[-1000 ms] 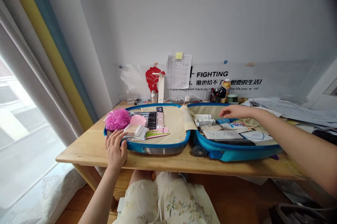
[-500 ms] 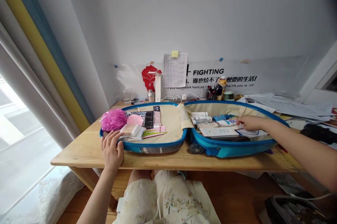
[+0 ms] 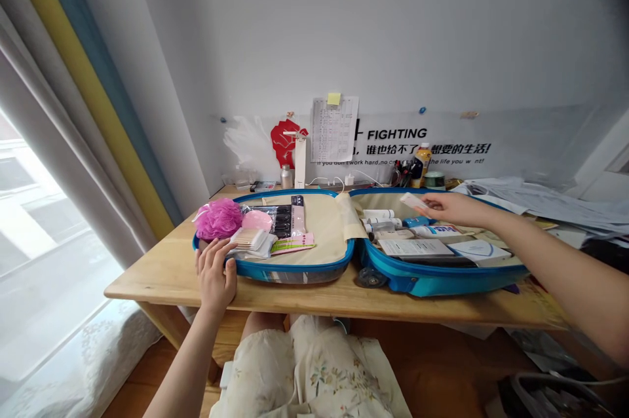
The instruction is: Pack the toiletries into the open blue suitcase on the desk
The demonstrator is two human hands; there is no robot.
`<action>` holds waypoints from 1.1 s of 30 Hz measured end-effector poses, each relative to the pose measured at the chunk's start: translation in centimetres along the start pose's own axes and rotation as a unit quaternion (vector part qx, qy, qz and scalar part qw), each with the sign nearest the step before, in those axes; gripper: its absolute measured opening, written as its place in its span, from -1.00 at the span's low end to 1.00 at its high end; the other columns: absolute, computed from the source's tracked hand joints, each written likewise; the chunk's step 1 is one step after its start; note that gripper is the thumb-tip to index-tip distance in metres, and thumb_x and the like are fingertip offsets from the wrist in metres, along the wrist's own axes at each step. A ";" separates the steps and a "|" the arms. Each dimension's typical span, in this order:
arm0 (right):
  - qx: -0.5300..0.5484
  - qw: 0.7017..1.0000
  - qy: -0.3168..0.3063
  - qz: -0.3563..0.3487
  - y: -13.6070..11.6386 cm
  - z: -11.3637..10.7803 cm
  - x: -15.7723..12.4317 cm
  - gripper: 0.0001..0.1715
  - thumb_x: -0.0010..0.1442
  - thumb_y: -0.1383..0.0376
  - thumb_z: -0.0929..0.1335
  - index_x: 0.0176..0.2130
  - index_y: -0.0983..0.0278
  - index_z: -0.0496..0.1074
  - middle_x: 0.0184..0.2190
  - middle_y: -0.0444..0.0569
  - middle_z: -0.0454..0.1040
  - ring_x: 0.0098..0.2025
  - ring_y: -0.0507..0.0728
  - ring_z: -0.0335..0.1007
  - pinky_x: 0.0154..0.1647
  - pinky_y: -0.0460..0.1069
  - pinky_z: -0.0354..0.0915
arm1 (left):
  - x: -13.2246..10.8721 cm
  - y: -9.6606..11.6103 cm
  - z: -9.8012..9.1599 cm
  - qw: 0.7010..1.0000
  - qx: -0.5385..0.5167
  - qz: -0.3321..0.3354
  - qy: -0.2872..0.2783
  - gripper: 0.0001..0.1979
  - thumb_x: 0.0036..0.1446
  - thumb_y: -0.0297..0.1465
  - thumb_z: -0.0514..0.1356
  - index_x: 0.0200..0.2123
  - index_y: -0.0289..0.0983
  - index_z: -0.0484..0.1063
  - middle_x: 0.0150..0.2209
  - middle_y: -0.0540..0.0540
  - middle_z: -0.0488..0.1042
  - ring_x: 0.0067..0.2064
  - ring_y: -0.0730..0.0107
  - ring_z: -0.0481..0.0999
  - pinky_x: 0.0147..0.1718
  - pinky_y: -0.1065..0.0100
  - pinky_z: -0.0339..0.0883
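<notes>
An open blue suitcase (image 3: 314,271) lies on the table, both halves holding small goods. My left hand (image 3: 216,274) rests on the front left corner of its rim, fingers apart. Close to those fingers are a pack of cotton swabs (image 3: 250,242) and a pink bath puff (image 3: 219,217). Over the right half, my right hand (image 3: 445,206) pinches a small white flat item (image 3: 414,202) whose kind I cannot make out. Below it lie a white and blue tube (image 3: 435,230), a blue item (image 3: 417,221), white bottles (image 3: 379,213) and flat white boxes (image 3: 415,247).
Along the wall stand a small metallic bottle (image 3: 286,177), a white desk lamp (image 3: 300,162) and a yellow bottle (image 3: 421,166). Papers (image 3: 535,198) pile up at the right. The wooden table's (image 3: 162,274) front edge runs just above my lap.
My right hand has risen from the right half and moved slightly left, now with the small white item in its fingers. My left hand stays on the rim. The view has shifted slightly.
</notes>
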State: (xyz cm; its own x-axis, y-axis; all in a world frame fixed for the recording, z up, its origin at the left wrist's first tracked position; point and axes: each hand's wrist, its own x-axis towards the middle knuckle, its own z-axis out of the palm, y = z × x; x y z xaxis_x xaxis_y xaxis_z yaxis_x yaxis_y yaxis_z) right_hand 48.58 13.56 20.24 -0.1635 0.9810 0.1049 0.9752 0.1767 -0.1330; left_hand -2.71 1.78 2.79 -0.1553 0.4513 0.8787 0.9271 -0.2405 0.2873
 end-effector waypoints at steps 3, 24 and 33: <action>0.037 0.987 -0.076 -0.137 -6.4 0.1 -0.5 -0.51 0.25 0.01 0.22 0.05 0.11 0.47 -0.15 0.00 0.58 -0.23 0.18 0.49 -0.20 0.00 0.31 | 0.0 -0.1 0.0 1.000 0.001 0.005 0.003 -0.56 0.38 -0.19 -0.12 -0.07 -0.24 0.50 0.01 -0.25 0.52 0.18 0.08 0.36 0.31 0.02 -0.12; -0.012 0.911 -0.127 -0.392 -26.8 9.1 -0.1 -0.60 0.24 0.20 0.33 0.03 0.27 0.49 -0.11 0.01 0.56 -0.13 0.19 0.45 -0.17 -0.01 0.28 | -0.2 -0.3 0.2 1.000 0.008 0.015 0.002 -0.58 0.39 -0.20 -0.11 -0.04 -0.24 0.49 0.02 -0.24 0.51 0.18 0.08 0.36 0.30 0.02 -0.10; 0.006 0.924 -0.130 -0.359 -26.9 9.5 -0.4 -0.81 0.22 0.35 0.32 -0.24 0.25 0.54 -0.15 -0.04 0.54 -0.14 0.13 0.40 -0.17 -0.04 0.24 | -0.1 -0.2 0.2 1.000 0.009 0.017 0.007 -0.57 0.39 -0.21 -0.11 -0.05 -0.25 0.49 0.00 -0.25 0.52 0.17 0.08 0.37 0.29 0.02 -0.08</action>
State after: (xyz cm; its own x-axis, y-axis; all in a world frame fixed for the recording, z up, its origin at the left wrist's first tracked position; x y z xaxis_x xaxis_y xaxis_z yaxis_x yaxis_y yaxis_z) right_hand 21.02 9.20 14.44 -0.7998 0.5962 -0.0696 0.5998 0.7893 -0.1311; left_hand -2.82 1.93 2.55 -0.1280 0.4307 0.8934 0.9379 -0.2404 0.2503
